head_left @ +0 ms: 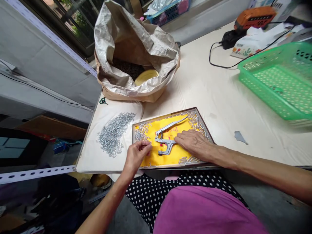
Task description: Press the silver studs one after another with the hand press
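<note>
A pair of grey snap-fastener pliers (168, 144) lies in a shallow tray (156, 118) with a yellow bottom, its jaw facing left and its upper handle raised. My right hand (192, 141) is closed around the lower handle. To the left of the jaw, my left hand (138, 154) pinches thumb and fingers together; whatever is between the fingertips is too small to tell. Small silvery metal pieces (196, 122) lie along the tray's edges and in its corners. Beside the tray, a heap of similar pieces (114, 133) is spread on a white cloth (90, 161).
Behind the tray stands a large open sack (136, 92) with dark contents and a yellow bowl (147, 76). Green-handled scissors (103, 101) lie near the cloth. On the right are a green basket (265, 97), a black cable (227, 67) and an orange device (254, 18).
</note>
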Demonstrator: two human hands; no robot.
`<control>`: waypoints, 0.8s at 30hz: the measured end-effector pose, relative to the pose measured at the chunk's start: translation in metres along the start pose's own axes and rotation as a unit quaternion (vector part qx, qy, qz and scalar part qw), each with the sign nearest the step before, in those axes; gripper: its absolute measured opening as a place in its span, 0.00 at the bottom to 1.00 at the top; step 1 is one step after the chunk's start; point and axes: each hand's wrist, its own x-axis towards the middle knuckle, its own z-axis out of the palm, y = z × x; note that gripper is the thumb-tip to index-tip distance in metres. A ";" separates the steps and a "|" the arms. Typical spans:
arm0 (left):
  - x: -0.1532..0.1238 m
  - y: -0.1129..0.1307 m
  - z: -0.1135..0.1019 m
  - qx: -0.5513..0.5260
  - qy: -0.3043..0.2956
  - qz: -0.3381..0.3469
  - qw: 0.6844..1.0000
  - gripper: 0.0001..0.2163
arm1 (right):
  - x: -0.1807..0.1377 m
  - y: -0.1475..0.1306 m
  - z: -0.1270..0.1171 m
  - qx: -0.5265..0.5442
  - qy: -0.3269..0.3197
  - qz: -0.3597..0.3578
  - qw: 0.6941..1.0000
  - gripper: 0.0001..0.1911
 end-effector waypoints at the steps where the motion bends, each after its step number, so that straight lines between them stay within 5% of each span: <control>1: -0.005 0.000 0.011 -0.013 -0.005 -0.006 1.000 0.14 | -0.001 -0.002 -0.001 0.002 0.005 -0.006 1.000 0.10; 7: -0.004 -0.011 0.041 -0.034 -0.002 -0.044 0.998 0.13 | -0.001 -0.009 -0.010 0.008 0.001 -0.006 1.000 0.11; 18: -0.006 0.000 0.047 -0.062 -0.020 -0.151 0.986 0.10 | -0.005 -0.002 0.000 0.055 -0.029 0.005 0.998 0.09; 24: 0.000 0.017 0.043 0.007 -0.081 -0.234 0.969 0.06 | -0.002 -0.004 -0.005 0.072 -0.034 0.009 0.997 0.09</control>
